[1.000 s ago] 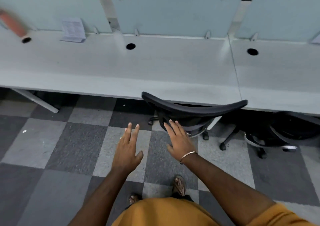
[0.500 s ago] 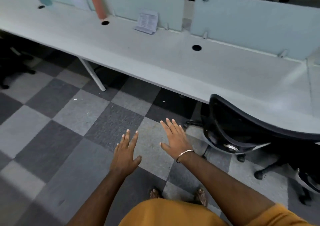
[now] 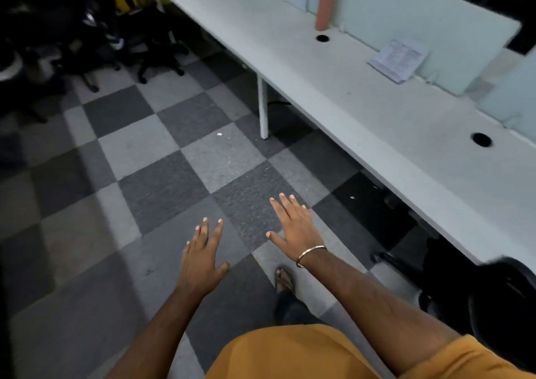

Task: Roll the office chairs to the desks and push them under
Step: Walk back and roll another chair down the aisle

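Both hands are hovering over the checkered carpet floor, holding nothing: the left hand with fingers straight and loosely spread, the right hand likewise. One black mesh office chair is sitting tucked under the long white worktop at the right; more black office chairs are clustering far left. Judging by this, walking there and gripping a backrest top with both hands should steer best.
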Available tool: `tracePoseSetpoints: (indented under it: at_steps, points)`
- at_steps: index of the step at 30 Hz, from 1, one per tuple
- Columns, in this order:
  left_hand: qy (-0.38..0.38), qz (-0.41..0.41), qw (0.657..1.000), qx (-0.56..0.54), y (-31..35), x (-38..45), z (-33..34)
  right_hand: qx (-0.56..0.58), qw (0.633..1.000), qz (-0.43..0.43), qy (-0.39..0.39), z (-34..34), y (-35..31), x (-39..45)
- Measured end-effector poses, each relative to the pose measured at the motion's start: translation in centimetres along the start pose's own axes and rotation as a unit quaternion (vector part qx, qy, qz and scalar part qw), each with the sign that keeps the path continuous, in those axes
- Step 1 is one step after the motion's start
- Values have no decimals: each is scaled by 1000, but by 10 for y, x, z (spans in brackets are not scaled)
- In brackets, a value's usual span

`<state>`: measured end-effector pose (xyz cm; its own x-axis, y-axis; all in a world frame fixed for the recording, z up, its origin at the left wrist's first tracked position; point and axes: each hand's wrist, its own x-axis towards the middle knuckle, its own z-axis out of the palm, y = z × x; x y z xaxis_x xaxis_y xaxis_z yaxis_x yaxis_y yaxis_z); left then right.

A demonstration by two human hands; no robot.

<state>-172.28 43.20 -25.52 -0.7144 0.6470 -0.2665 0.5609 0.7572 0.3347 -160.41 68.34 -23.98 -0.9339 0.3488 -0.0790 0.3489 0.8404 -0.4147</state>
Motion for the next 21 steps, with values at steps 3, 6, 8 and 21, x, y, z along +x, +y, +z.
tracePoseSetpoints:
  at_steps: [3, 6, 8, 21]
  points:
    - [12, -40, 999, -1, -24, 16, -13, -3, 999, -38, -21, 7, -14, 50]
    - [29, -78, 997, -4, -46, 42, -31, -3, 997, -67, -30, 13, -29, 107]
    - [40, -104, 994, -11, -62, 63, -45, 2, 996, -83, -39, 15, -36, 150]
    - [100, -203, 973, -47, -136, 187, -133, 1, 973, -213, -86, 21, -117, 386]
